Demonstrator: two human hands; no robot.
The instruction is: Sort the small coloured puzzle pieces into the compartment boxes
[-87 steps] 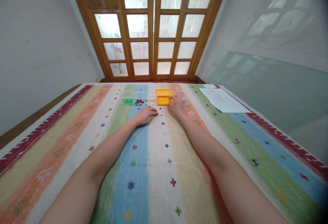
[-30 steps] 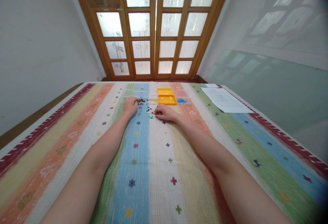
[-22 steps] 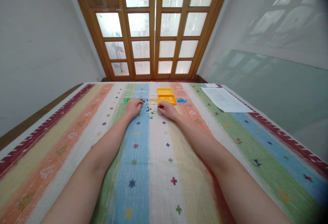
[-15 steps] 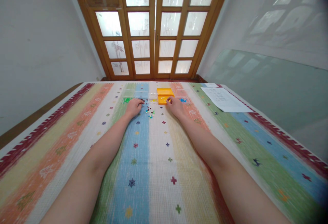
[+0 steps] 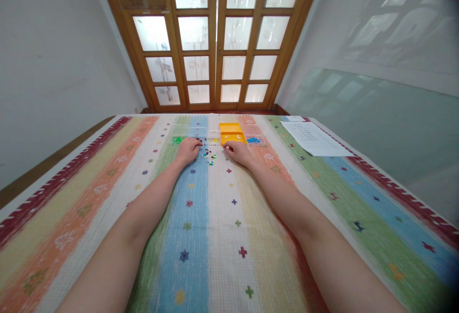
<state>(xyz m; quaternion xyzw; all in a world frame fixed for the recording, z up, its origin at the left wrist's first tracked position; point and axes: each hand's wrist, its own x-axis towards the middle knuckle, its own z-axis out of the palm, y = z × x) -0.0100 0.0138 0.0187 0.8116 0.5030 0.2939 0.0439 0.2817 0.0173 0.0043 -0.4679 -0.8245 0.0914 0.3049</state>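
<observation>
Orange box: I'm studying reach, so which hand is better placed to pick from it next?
Right, probably: the right hand is by the near edge of the orange box, while the left hand is farther off, beside the green pieces.

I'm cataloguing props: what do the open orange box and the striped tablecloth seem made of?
The orange box looks like smooth, opaque moulded plastic, judging by its even colour and crisp edges. The striped tablecloth seems matte woven fabric, given its fine thread-like grain; the fibre stays open.
</observation>
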